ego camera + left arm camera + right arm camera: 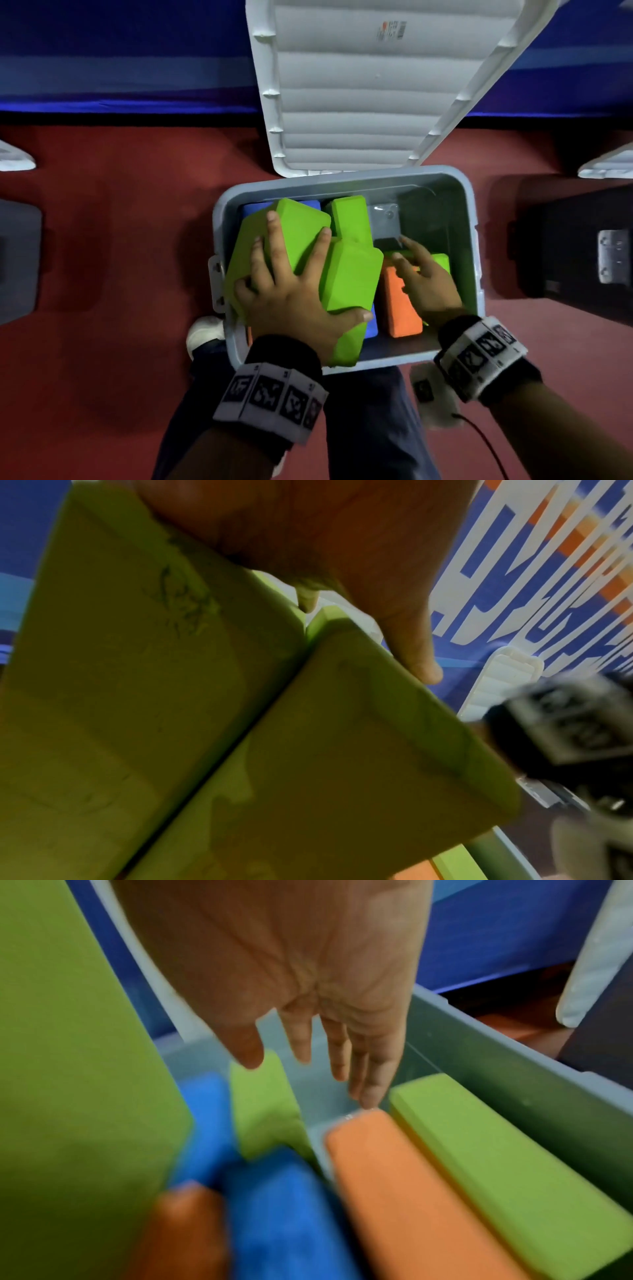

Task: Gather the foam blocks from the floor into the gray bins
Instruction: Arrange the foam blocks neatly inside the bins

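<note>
An open gray bin (475,219) stands on the floor with foam blocks inside. My left hand (298,284) grips two green foam blocks, one (250,246) beside the other (352,274), over the bin's left half; its thumb wraps the near edge. The left wrist view shows the same hand (325,561) on both blocks (137,669) (342,764). My right hand (421,274) is open inside the bin's right half, fingers straight. Its fingertips (369,1096) reach the far end of an orange block (411,1191) lying next to a green block (496,1164). Blue blocks (281,1218) lie lower down.
The bin's white lid (359,96) stands open behind it, against a blue wall. Red floor (102,240) surrounds the bin. A dark bin (565,240) stands to the right, another gray bin (17,257) at the left edge. My shoe (205,332) touches the bin's near left corner.
</note>
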A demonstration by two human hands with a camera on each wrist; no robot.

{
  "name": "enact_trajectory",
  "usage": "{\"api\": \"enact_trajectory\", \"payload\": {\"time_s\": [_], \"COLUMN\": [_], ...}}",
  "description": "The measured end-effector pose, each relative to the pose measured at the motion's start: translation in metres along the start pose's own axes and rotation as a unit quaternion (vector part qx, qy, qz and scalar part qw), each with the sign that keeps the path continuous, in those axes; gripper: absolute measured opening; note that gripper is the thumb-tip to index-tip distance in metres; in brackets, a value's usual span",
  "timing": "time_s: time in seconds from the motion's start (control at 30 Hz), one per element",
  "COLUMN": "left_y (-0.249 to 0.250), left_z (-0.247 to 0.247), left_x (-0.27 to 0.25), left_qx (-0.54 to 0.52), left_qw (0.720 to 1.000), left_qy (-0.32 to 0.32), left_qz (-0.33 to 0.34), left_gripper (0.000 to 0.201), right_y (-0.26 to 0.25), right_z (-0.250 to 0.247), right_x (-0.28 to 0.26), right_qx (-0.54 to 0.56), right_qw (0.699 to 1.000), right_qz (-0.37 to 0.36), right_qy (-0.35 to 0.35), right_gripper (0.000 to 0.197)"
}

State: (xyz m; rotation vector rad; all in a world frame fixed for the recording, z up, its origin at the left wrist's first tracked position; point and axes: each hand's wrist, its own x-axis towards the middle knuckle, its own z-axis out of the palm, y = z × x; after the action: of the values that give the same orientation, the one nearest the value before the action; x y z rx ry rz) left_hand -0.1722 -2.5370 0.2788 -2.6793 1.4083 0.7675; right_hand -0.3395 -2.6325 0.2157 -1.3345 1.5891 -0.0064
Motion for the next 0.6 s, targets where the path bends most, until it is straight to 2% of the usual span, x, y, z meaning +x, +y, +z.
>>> {"api": "enact_trajectory", "payload": {"time_s": [0.07,0.1,0.17,0.2,0.27,0.37,0.43,0.5,0.6], "left_y": [0.003,0.003,0.000,-0.004,-0.015,-0.035,-0.048,-0.058,-0.058], "left_z": [-0.006,-0.011,-0.019,-0.023,-0.030,-0.038,-0.043,-0.050,-0.062], "left_x": [-0.002,-0.001,0.005,0.008,0.014,0.022,0.029,0.034,0.027], "left_qx": [-0.041,-0.057,-0.062,-0.063,-0.048,-0.015,-0.023,-0.055,-0.164], "left_qw": [0.999,0.998,0.998,0.998,0.997,0.999,0.999,0.997,0.984], "left_qy": [-0.007,0.004,0.007,-0.016,-0.046,-0.021,-0.015,-0.010,0.040], "left_qz": [-0.014,-0.017,-0.021,-0.024,-0.034,-0.035,-0.042,-0.054,-0.058], "left_gripper": [0.081,0.068,0.052,0.057,0.081,0.099,0.105,0.108,0.107], "right_y": [-0.039,-0.053,-0.072,-0.076,-0.078,-0.064,-0.050,-0.042,-0.041], "right_z": [-0.003,-0.002,0.008,0.015,0.034,0.049,0.045,0.032,-0.009], "right_x": [-0.042,-0.062,-0.089,-0.097,-0.103,-0.090,-0.082,-0.080,-0.080], "right_qx": [0.171,0.188,0.115,0.067,0.028,0.017,-0.008,-0.011,-0.055], "right_qw": [0.985,0.981,0.990,0.995,0.997,0.998,0.995,0.996,0.995], "right_qz": [0.008,-0.006,-0.029,-0.025,0.007,0.067,0.098,0.081,0.028], "right_qy": [-0.029,-0.054,-0.071,-0.077,-0.072,0.011,0.017,0.021,0.075], "right_gripper": [0.048,0.059,0.080,0.088,0.100,0.106,0.107,0.106,0.108]}}
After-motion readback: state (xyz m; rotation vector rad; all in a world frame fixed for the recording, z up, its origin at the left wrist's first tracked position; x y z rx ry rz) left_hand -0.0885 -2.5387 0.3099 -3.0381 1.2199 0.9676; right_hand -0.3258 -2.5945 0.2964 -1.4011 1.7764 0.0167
